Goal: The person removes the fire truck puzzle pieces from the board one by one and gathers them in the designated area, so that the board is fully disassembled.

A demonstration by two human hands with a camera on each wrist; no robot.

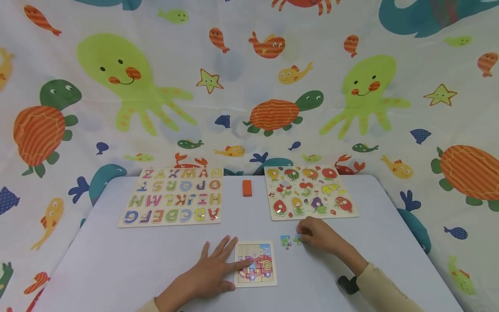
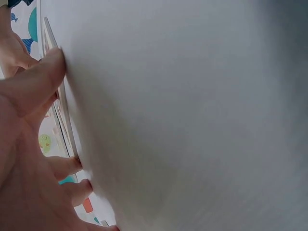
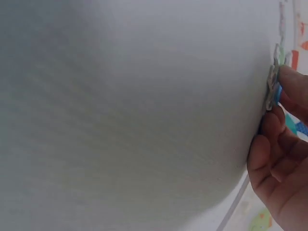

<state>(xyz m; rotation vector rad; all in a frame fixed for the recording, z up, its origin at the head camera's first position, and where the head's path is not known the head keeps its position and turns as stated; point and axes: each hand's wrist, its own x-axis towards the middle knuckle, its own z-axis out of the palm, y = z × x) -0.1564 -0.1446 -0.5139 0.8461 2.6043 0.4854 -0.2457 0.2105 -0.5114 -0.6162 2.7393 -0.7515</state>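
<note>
A small square jigsaw puzzle (image 1: 255,285) in a wooden frame lies flat on the table, partly filled with a red vehicle picture; bare wood shows at its upper left. My left hand (image 1: 212,273) spreads beside it, one finger resting on the pieces and the others around the left edge. To the right, my right hand (image 1: 319,234) curls over the table, pinching a jigsaw piece (image 1: 297,239) between thumb and finger. In the right wrist view, the piece (image 3: 272,89) shows edge-on at the fingertips. Another loose piece (image 1: 286,241), green and blue, lies just left of it.
Behind stand a wooden letter board (image 1: 171,197) on the left and a fruit peg board (image 1: 312,193) on the right. An orange-red block (image 1: 247,188) lies between them. A patterned cloth (image 1: 249,99) hangs behind the white table (image 1: 163,247).
</note>
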